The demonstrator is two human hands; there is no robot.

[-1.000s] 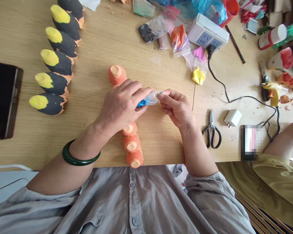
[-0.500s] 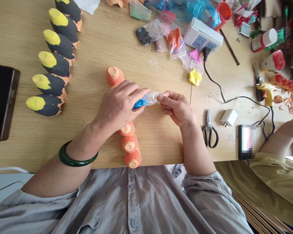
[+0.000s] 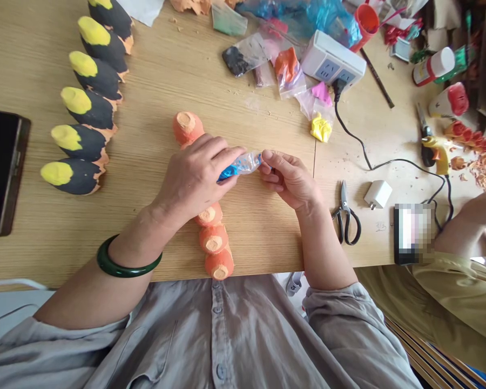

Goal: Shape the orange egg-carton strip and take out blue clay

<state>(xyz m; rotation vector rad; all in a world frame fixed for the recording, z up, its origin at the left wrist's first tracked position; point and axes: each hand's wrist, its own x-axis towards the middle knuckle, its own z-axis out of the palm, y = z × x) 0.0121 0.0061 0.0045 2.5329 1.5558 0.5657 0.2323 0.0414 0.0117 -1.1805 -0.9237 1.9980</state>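
Observation:
My left hand (image 3: 194,175) is closed round a small clear plastic bag of blue clay (image 3: 240,166), held over the wooden table (image 3: 154,86). My right hand (image 3: 288,177) pinches the bag's open end from the right. Under my left hand runs a row of orange egg-carton cones (image 3: 214,239), from the table's near edge to one cone (image 3: 187,126) beyond my knuckles. My left wrist wears a green bangle (image 3: 123,265).
Black cones with yellow tips (image 3: 75,140) line the left. A dark phone (image 3: 2,167) lies far left. Bags of coloured clay (image 3: 303,86), a power strip (image 3: 332,62), scissors (image 3: 345,216), a white charger (image 3: 377,193) and a glue gun (image 3: 433,147) sit right. Another person's arm (image 3: 465,221) rests at the right edge.
Both hands keep their hold on the bag. My right fingers have closed in slightly on its end. The view has shifted a little.

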